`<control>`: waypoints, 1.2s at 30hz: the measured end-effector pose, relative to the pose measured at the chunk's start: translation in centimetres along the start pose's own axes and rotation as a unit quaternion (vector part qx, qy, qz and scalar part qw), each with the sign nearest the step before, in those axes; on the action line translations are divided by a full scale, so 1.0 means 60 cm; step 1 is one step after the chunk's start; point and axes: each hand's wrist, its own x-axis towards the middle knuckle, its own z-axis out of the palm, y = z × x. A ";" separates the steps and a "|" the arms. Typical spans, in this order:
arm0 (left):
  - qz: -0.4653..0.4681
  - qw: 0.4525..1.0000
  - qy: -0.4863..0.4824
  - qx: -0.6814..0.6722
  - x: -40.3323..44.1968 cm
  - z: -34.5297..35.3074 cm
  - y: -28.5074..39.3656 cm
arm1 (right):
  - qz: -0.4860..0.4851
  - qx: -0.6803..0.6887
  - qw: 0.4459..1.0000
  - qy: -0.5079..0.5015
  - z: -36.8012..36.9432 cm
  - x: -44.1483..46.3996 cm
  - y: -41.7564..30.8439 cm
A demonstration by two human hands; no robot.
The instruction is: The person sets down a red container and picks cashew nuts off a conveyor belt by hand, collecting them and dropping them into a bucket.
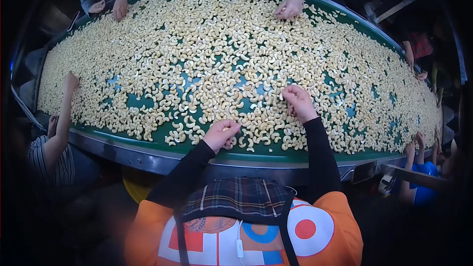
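Pale cashew nuts [231, 59] lie spread in a loose layer over a long green belt [197, 149]. Near the belt's front edge, my left hand [221, 135] is closed, with a cashew showing between the thumb and curled fingers. My right hand [299, 102] is over the nuts, farther in and to the right, its thumb and forefinger pinched together; what they hold, if anything, is too small to make out. Both hands are apart from each other, with cashews around and between them.
Across the belt, one co-worker's hands [290, 6] handle nuts, and another's hand [120, 7] rests at the far left. A co-worker's arm [64, 113] reaches in at left; more hands are at right. A metal rim [143, 160] borders the belt; a yellow container [135, 184] is below.
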 end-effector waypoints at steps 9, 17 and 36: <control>-0.012 1.000 -0.010 0.007 -0.013 -0.026 0.010 | -0.156 -0.227 0.957 0.086 0.164 0.077 -0.076; -0.012 1.000 -0.014 -0.018 -0.042 -0.109 0.020 | -0.082 -0.477 0.875 0.010 0.210 0.104 -0.072; -0.063 0.913 -0.068 -0.398 -0.091 -0.219 0.070 | -0.248 -0.335 0.905 0.085 0.314 -0.068 -0.053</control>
